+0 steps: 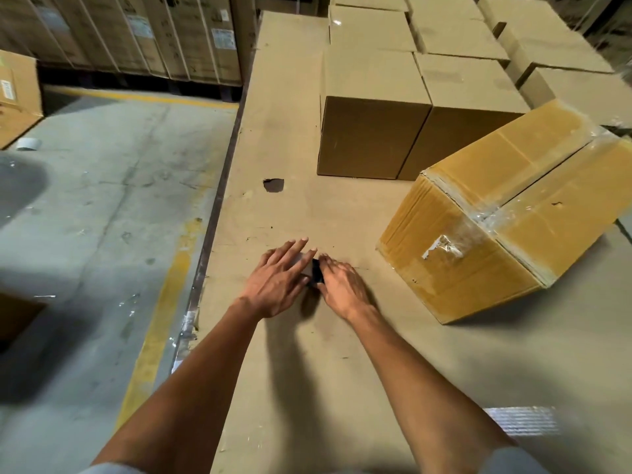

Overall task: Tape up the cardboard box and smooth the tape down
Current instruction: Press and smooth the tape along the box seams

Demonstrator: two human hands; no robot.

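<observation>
A yellow-brown cardboard box (513, 206) lies tilted on the cardboard-covered work surface (273, 131) at the right. Clear tape runs along its top seam and over its near edges. To its left, both my hands meet on a small pale and dark object, apparently a tape roll (315, 271). My left hand (278, 278) lies over it with fingers stretched forward. My right hand (342, 285) grips its dark right side. Most of the roll is hidden under my fingers. Both hands are apart from the box.
Plain brown boxes (372, 111) stand in rows at the back right. A torn hole (273, 185) marks the surface ahead. The surface's left edge (219, 206) drops to a concrete floor with a yellow line. Another tape roll (29, 144) lies on the floor, far left.
</observation>
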